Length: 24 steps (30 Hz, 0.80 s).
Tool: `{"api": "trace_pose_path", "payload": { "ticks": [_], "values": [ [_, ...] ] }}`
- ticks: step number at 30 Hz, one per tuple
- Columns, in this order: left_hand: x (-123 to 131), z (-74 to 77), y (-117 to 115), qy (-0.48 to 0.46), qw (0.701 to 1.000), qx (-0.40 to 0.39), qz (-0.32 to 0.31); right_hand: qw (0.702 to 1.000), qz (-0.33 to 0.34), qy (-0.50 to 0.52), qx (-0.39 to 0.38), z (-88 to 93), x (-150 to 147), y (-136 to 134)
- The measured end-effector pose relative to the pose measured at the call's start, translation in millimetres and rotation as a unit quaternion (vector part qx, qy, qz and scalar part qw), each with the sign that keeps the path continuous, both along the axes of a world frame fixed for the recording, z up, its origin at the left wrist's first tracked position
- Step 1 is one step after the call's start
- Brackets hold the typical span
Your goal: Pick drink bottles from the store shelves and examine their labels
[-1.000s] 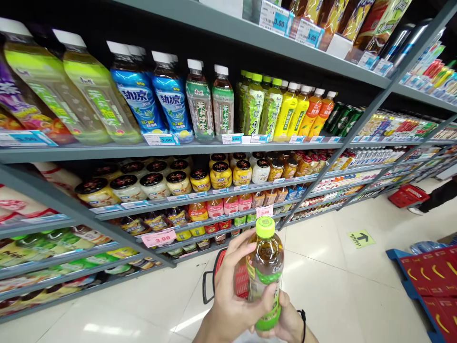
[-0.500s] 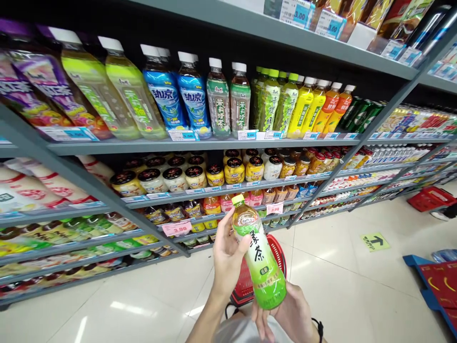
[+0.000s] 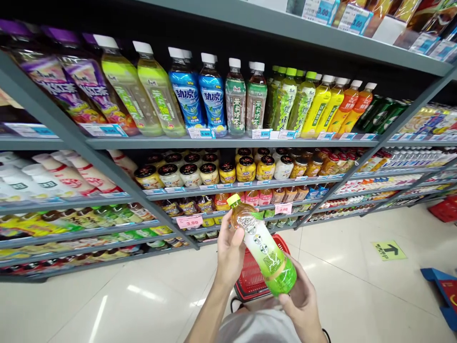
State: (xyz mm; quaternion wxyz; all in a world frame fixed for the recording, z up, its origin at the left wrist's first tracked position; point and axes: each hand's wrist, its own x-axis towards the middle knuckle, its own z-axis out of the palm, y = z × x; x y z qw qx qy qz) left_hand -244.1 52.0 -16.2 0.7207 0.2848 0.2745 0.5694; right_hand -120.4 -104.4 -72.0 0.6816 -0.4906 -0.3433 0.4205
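Observation:
A green tea bottle (image 3: 267, 252) with a yellow-green cap is held tilted in front of me, its cap end up and to the left. Around its neck and shoulder my left hand (image 3: 230, 247) is closed, thumb on the near side. My right hand (image 3: 303, 300) grips the lower end, with the thumb near the base and the fingers partly hidden behind the bottle. The side turned to me carries small print and round marks on a white-to-green label.
Below the bottle, a red shopping basket (image 3: 250, 276) sits on the tiled floor by my feet. Shelves of bottled drinks (image 3: 235, 102) and jars (image 3: 246, 169) stretch ahead. A floor arrow sign (image 3: 389, 250) and a blue pallet edge (image 3: 437, 290) are at right.
The bottle has been turned about its length, so its large-lettered front has given way to a small-print side. My right hand has come up around its lower end. The view has shifted left.

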Motion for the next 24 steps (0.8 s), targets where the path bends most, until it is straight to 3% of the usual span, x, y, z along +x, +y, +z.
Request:
{"api": "trace_pose_path", "payload": {
  "ticks": [7,14,19,24],
  "values": [
    [3.7,1.7,5.2,-0.017,0.999,0.017,0.020,0.983,-0.116,-0.145,0.009,10.4,4.9,2.2],
    [8.4,2.6,6.7,-0.031,0.999,-0.021,-0.026,0.913,-0.128,-0.372,0.103,22.4,30.6,1.1],
    [9.7,12.8,5.9,-0.078,0.996,-0.009,-0.048,0.851,-0.063,-0.494,0.168,33.1,40.9,0.9],
    [3.5,15.5,7.6,-0.121,0.991,-0.029,-0.047,0.752,-0.057,-0.619,0.220,26.4,45.8,0.8]
  ]
}}
